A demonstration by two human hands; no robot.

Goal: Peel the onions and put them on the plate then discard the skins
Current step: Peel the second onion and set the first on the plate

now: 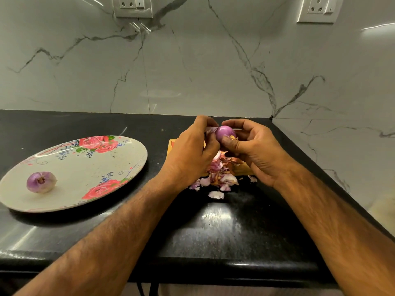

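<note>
A small purple onion [224, 132] is held up between both hands above the counter. My right hand [256, 150] grips it from the right, thumb on its root end. My left hand [192, 150] pinches a pale flap of skin [210, 130] on its left side. Below the hands lies a heap of pink and brown onion skins [220, 175], partly hidden by my wrists. One peeled onion [41, 182] rests on the left part of the floral plate [128, 150].
An orange cutting board [172, 145] lies under the skins, mostly covered by my hands. The black counter [213, 227] ends at a marble wall behind and on the right. Loose skin bits [216, 195] lie on the counter near the heap.
</note>
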